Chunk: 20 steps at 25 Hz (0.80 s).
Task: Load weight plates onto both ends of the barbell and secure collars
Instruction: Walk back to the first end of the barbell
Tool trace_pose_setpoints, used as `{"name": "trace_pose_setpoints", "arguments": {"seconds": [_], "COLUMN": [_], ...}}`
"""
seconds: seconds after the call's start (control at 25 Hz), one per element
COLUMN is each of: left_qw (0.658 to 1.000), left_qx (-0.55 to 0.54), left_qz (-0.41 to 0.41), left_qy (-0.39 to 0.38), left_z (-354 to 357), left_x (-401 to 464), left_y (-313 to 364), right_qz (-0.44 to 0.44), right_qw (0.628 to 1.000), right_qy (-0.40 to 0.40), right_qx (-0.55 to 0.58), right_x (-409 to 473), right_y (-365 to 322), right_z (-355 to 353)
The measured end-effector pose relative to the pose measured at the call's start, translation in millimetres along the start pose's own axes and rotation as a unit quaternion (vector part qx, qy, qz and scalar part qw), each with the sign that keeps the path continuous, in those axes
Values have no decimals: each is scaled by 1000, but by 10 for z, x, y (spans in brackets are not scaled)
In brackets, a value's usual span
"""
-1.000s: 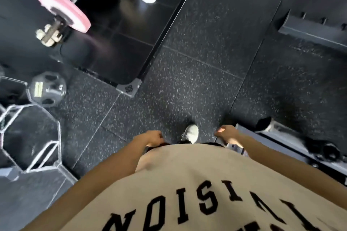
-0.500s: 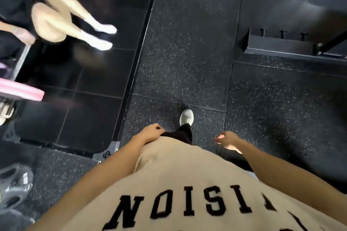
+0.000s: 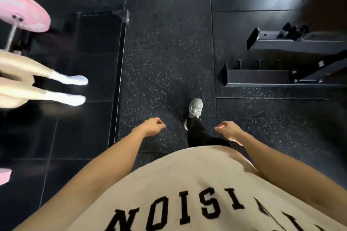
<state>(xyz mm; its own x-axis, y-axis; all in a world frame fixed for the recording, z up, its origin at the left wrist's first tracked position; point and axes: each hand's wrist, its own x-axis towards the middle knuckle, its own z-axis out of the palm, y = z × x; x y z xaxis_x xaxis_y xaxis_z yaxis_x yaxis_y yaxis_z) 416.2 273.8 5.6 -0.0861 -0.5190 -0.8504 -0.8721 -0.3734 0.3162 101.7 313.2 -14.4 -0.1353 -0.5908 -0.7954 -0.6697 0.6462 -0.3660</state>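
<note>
Left hand (image 3: 152, 127): hangs in front of the torso, near centre, over the speckled rubber floor (image 3: 165, 58). Fingers loosely curled, grip on nothing.
Right hand (image 3: 230, 130): same height, right of the left hand, well apart from it. Fingers loosely curled inward, nothing held.
Pink weight plate (image 3: 22, 9): far left, on the end of the barbell (image 3: 11, 36). Steel shaft runs down-left from the plate's hub toward the left edge. Whether a collar sits on it, cannot tell.
Second pink edge (image 3: 4, 175): near left border, cut off by the frame; likely another plate, too little in view to be sure.
Lifting platform (image 3: 84, 62): glossy black, left of the rubber strip, metal corner bracket (image 3: 122, 15) at its far right corner. The plate and barbell lie over it.
Another person: bare legs with white socks (image 3: 75, 88) stretched across the platform from the left edge, just near of the pink plate.
Wearer's shoe (image 3: 195, 108): grey-white trainer, on the rubber floor, between and beyond the two hands; black trouser leg behind it.
Shirt (image 3: 178, 184): beige, black block letters, fills the near bottom.
Black steel rack base (image 3: 281, 73): far right, low beams with short upright pegs, resting on the floor.
</note>
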Motion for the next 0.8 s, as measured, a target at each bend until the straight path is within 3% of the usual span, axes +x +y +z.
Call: {"name": "trace_pose_setpoints", "arguments": {"seconds": [0.24, 0.36, 0.44, 0.8], "left_qw": [997, 998, 996, 999], "left_qx": [76, -5, -40, 28], "left_qz": [-16, -17, -17, -42], "left_qy": [-20, 65, 82, -1], "left_z": [-1285, -2213, -2646, -4485], "left_x": [1058, 1496, 1764, 3575], "left_y": [988, 1544, 1855, 3151], "right_qz": [26, 4, -17, 18], "right_qw": [996, 997, 998, 996], "right_qy": [-64, -49, -46, -55], "right_qx": [-60, -53, -45, -64], "right_x": [1297, 1917, 2237, 4018], "right_y": [-936, -1607, -2033, -3385], "right_z": [-1180, -1948, -2368, -3872]}}
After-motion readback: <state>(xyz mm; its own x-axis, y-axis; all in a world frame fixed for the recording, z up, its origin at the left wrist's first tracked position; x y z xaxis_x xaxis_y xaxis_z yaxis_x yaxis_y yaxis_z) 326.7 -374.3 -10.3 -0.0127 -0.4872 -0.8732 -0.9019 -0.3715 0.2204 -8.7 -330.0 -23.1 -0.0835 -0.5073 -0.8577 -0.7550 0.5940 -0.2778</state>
